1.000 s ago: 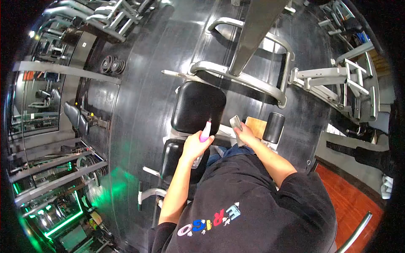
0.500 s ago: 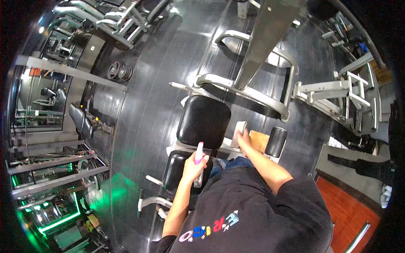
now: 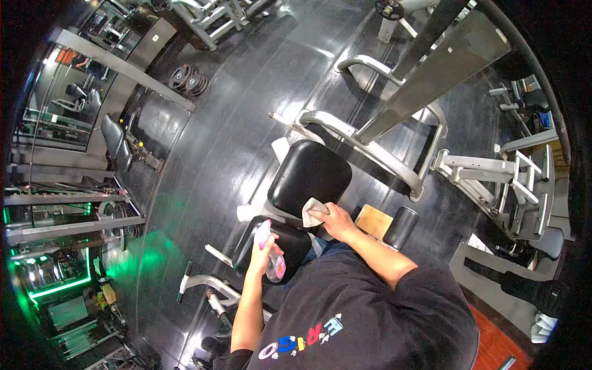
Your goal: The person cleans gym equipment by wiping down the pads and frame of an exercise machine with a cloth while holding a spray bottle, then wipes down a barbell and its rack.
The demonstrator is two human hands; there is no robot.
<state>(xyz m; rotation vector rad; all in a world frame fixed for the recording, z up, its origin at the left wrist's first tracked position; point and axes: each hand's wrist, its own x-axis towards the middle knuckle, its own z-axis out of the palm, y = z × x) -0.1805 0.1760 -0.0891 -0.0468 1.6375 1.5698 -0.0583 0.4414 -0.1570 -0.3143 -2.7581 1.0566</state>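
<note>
My left hand (image 3: 264, 251) is wrapped round the neck of a clear spray bottle (image 3: 276, 269) with a pink and white head, above the lower black pad (image 3: 291, 248). In my right hand (image 3: 335, 221) is a folded pale cloth (image 3: 312, 211), held at the near edge of the upper black seat pad (image 3: 313, 176). Whether the cloth presses on the pad is hard to tell.
A grey machine frame (image 3: 431, 80) rises beyond the pads. A black roller (image 3: 401, 227) and a wooden plate (image 3: 372, 222) lie to the right. Weight plates (image 3: 188, 80) stand on the floor at the upper left. More machines line both sides.
My right hand has moved left with the cloth, from beside the upper pad to its near edge. My left hand has shifted left and down with the bottle. The view has turned.
</note>
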